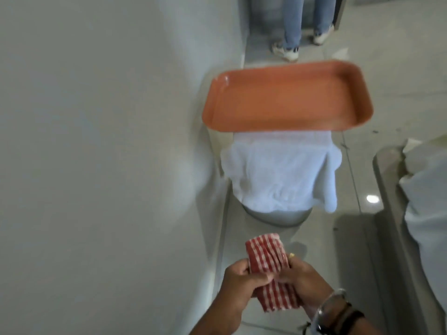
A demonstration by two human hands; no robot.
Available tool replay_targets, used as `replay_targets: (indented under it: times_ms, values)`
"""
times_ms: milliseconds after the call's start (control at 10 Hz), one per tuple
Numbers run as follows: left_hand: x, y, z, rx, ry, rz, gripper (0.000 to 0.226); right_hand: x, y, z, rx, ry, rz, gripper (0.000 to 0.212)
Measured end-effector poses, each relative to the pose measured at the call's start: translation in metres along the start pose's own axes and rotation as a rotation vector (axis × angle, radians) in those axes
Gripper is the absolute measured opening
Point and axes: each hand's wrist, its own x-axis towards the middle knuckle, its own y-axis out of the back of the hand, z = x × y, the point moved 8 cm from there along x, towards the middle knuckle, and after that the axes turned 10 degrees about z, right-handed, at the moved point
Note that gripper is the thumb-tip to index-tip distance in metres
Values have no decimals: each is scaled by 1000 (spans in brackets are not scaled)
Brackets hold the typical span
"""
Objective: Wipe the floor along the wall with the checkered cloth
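Closest to me, both hands are out in front of the person, low in the view, holding the red-and-white checkered cloth (268,269) between them above the floor (321,250). The left hand (239,278) is closed around the cloth's left edge, fingers curled over the fabric. The right hand (302,279) is gripping the other side, with a ring on one finger and several bangles (331,308) on the wrist. The cloth is bunched and folded, its upper end sticking up past the fingers and its lower end hanging beneath the hands; it is not touching the floor.

To the left the pale wall (96,141) runs away from the person, meeting the glossy light tiles in a narrow strip. On the right edge is a grey, rimmed object (391,213) with something pale in it; the picture is too blurred to say what it is.

Just beyond the hands stands a round grey bin (273,217) against the wall, draped with a white towel (278,170). An orange tray (285,97) rests on top of it, overhanging on both sides.

Farthest off, a second person's legs in blue jeans (292,20) and white shoes stand on the tiles.
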Motion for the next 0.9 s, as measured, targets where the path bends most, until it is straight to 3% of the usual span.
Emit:
replay_targets:
  times_ms: [100, 300, 400, 500, 600, 700, 800, 900]
  values:
    - [-20, 10, 62, -15, -92, 87, 25, -20, -8, -70, -383, 208, 11, 18]
    - [-52, 30, 239, -17, -425, 269, 18, -33, -17, -245, -339, 586, 224, 33]
    - [-38, 39, 328, 118, -527, 327, 34, -16, -36, -317, -321, 669, 318, 27]
    - [-1, 45, 378, 239, -473, 332, 42, 26, -54, -354, -346, 569, 358, 19]
    - [28, 44, 391, 287, -345, 220, 43, 54, -65, -375, -544, 594, 473, 18]
    - [45, 40, 384, 333, -300, 160, 26, 75, -79, -369, -717, 507, 358, 33]
    - [53, 37, 378, 448, -295, 174, 11, 82, -87, -368, -847, 531, 367, 32]
    - [45, 39, 382, 468, -411, 273, 21, 63, -75, -362, -816, 562, 502, 21]
